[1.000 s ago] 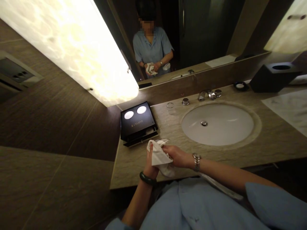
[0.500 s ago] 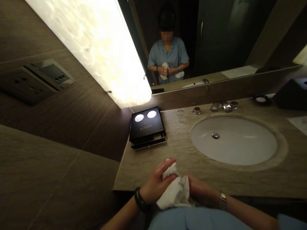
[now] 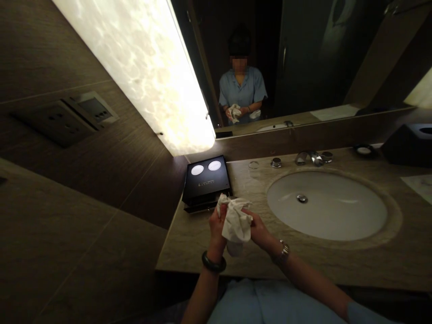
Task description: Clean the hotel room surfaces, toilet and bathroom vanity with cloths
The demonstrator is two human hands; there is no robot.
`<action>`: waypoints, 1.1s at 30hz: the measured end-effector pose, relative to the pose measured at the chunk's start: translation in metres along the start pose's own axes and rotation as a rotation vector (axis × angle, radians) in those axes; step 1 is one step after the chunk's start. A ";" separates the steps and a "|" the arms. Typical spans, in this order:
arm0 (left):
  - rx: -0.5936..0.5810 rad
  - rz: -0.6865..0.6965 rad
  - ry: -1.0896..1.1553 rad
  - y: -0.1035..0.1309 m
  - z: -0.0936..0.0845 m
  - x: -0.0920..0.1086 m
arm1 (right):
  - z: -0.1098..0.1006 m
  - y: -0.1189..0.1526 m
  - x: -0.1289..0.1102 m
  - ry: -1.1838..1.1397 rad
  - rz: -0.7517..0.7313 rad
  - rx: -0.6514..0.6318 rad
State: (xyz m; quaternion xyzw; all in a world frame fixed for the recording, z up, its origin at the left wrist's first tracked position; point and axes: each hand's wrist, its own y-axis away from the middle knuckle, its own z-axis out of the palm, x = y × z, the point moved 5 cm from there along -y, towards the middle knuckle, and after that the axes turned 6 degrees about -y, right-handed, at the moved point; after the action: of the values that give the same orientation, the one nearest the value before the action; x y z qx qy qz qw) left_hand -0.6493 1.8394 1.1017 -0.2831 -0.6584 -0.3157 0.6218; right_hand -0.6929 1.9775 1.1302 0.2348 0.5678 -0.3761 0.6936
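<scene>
A crumpled white cloth (image 3: 237, 222) is bunched between my two hands above the near part of the counter. My left hand (image 3: 216, 230), below a dark bangle, grips its left side with the fingers partly hidden behind the folds. On the other side my right hand (image 3: 260, 230) grasps the cloth, its fingertips covered by it. Whether anything is wrapped inside cannot be seen. Just beyond the cloth lies a black box (image 3: 205, 182) with two round white pieces on top and its front drawer pulled slightly out.
To the right is an oval sink (image 3: 327, 211) with a chrome faucet (image 3: 308, 157). A clear glass (image 3: 254, 168) stands near the sink's left rim. Farther right are a small black dish (image 3: 364, 150) and a dark tissue box (image 3: 410, 144). A lit wall lamp (image 3: 145, 81) hangs beside the mirror (image 3: 303, 58).
Both hands have moved forward and up with the cloth, away from my body toward the black box. The cloth is now spread more fully over the fingers.
</scene>
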 end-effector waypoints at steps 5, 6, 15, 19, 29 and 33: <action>-0.320 -0.186 -0.214 0.057 -0.037 -0.067 | -0.027 0.016 -0.003 -0.417 0.224 0.193; -0.277 -0.236 -0.231 0.058 -0.045 -0.070 | -0.031 0.019 -0.006 -0.446 0.260 0.224; -0.521 -0.227 0.358 0.023 0.008 0.077 | 0.023 0.031 -0.028 0.008 -0.012 -0.224; -0.422 -0.336 0.395 0.015 0.007 0.062 | 0.024 0.017 -0.018 0.563 -0.319 -0.466; -0.348 -0.263 0.642 0.030 0.006 0.065 | 0.034 0.027 -0.053 0.026 -0.024 -0.213; -0.384 -0.412 0.556 0.029 0.011 0.048 | 0.027 0.006 -0.042 0.561 -0.245 -0.394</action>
State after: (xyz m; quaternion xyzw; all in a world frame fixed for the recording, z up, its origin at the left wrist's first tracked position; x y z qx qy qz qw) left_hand -0.6375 1.8649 1.1511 -0.1597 -0.4370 -0.6158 0.6359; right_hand -0.6745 1.9719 1.1767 0.1209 0.8216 -0.2605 0.4924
